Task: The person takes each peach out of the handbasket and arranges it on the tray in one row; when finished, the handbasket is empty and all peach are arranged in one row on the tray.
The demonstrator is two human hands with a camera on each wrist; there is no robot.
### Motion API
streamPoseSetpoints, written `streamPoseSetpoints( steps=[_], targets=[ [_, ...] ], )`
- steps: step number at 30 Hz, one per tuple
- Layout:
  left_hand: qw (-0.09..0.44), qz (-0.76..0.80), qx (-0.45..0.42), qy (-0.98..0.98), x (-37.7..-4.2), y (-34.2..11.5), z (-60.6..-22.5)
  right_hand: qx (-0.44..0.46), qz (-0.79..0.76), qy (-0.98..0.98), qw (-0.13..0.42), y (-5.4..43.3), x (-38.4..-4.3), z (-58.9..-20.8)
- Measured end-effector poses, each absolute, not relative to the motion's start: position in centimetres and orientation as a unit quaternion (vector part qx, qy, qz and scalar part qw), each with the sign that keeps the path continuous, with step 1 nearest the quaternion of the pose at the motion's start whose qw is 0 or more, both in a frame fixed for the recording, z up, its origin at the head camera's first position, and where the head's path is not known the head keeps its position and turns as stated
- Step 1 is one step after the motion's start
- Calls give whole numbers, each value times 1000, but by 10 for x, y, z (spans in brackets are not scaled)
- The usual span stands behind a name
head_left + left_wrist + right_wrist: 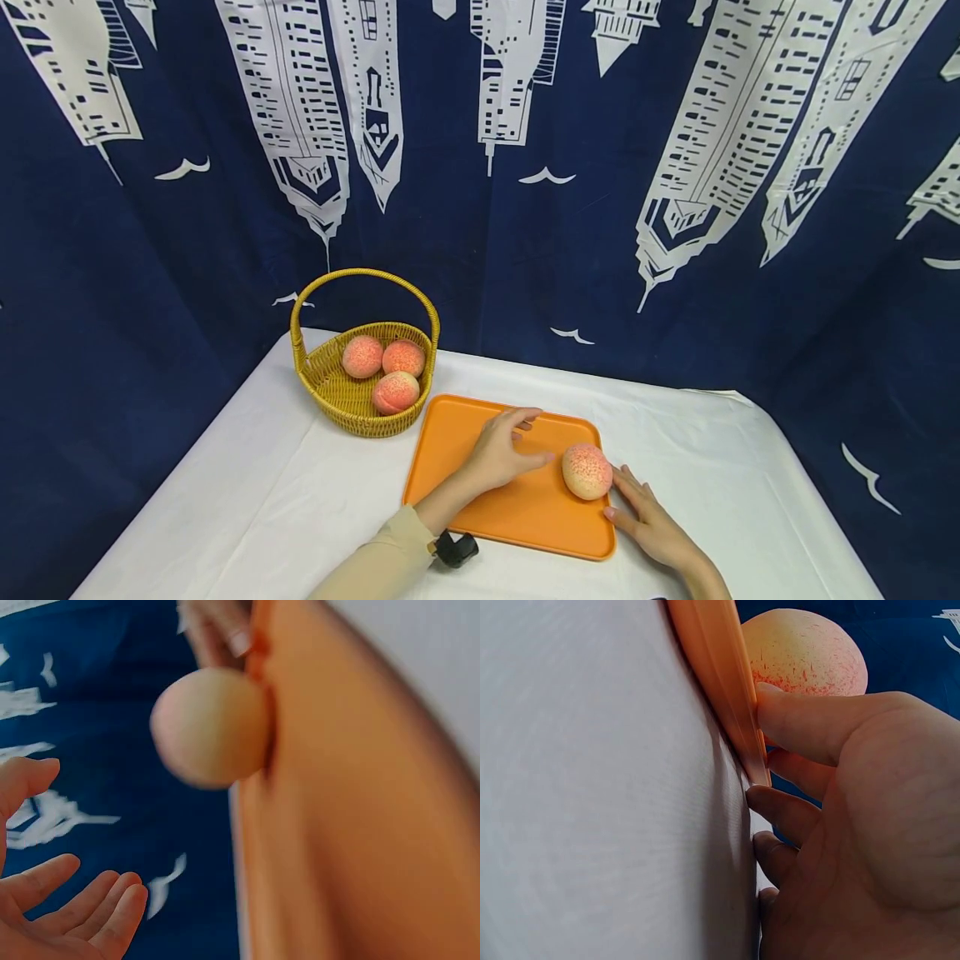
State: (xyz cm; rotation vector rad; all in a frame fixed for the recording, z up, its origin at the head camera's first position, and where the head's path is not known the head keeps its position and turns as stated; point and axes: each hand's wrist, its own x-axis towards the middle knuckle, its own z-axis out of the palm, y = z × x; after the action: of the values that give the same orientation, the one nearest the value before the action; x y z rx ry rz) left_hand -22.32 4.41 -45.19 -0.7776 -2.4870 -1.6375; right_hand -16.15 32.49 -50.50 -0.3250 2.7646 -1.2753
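One pink-speckled peach (587, 472) sits near the right end of an orange tray (450, 433). Over the middle of that tray my left hand (498, 454) is held with fingers and thumb spread apart. In the left wrist view, a gap separates the left hand (75, 900) from the peach (210, 727). My right hand (656, 525) is at the tray's right edge, just beside the peach. Its thumb is at the tray rim (720, 667) in the right wrist view, while the other fingers lie extended along the white cloth. Whether its fingertips touch the peach I cannot tell.
Left of the tray stands a yellow wicker basket (363, 425) with a tall handle, holding three more peaches (396, 392). A white cloth (300, 492) covers the table. Behind it hangs a navy curtain (465, 242) printed with white buildings and birds.
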Motion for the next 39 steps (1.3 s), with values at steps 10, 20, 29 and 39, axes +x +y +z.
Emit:
streamPoseSetpoints(
  steps=[10, 20, 29, 39],
  targets=[
    [169, -526, -148, -820, -247, -65, -423, -109, -408, 906, 37, 325, -162, -504],
    [135, -494, -63, -857, -277, -136, -435, -103, -415, 902, 48, 325, -162, -504],
    [76, -452, -58, -887, -285, -141, -448, -103, -420, 900, 49, 324, -162, -503],
    [60, -430, -51, -899, -289, -138, -453, -89, -429, 896, 72, 323, -161, -501]
  ],
)
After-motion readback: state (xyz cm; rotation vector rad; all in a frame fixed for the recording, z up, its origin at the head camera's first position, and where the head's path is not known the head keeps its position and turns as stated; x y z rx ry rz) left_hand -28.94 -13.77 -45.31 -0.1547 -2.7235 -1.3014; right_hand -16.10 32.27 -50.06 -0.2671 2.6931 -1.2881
